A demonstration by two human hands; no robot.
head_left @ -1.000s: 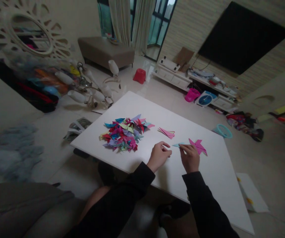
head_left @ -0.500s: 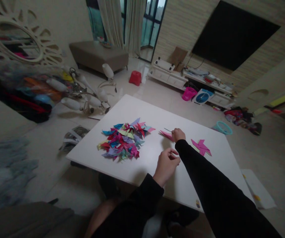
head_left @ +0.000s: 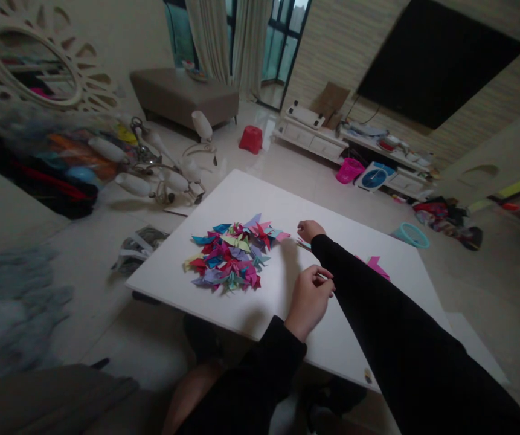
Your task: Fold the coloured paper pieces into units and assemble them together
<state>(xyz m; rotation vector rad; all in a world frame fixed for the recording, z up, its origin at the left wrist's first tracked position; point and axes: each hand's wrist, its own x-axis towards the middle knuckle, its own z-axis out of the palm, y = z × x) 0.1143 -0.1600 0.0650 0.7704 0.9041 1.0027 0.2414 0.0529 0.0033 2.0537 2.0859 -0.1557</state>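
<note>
My left hand (head_left: 310, 302) hovers over the near part of the white table (head_left: 260, 194), thumb and fingers curled together; anything between them is too small to make out. Farther out, my right hand (head_left: 310, 230) is closed with its fingertips pointing left, and what they pinch is hidden. Just under it, the tip of a folded paper piece (head_left: 304, 244) sticks out. A heap of colourful folded paper cranes (head_left: 227, 252) lies to the left of both hands. Beyond my right forearm shows part of a pink folded paper (head_left: 380, 267); the sleeve covers the rest.
On the floor left of the table stands a chandelier with white shades (head_left: 164, 181). A red stool (head_left: 250, 139), a pink basket (head_left: 349, 171) and a teal-rimmed basket (head_left: 410, 235) stand beyond the table. A low TV cabinet (head_left: 309, 140) runs along the wall.
My right hand has moved left and away from me, toward the paper heap; the thin dark stick seen at its fingers no longer shows. My forearm now covers more of the pink paper.
</note>
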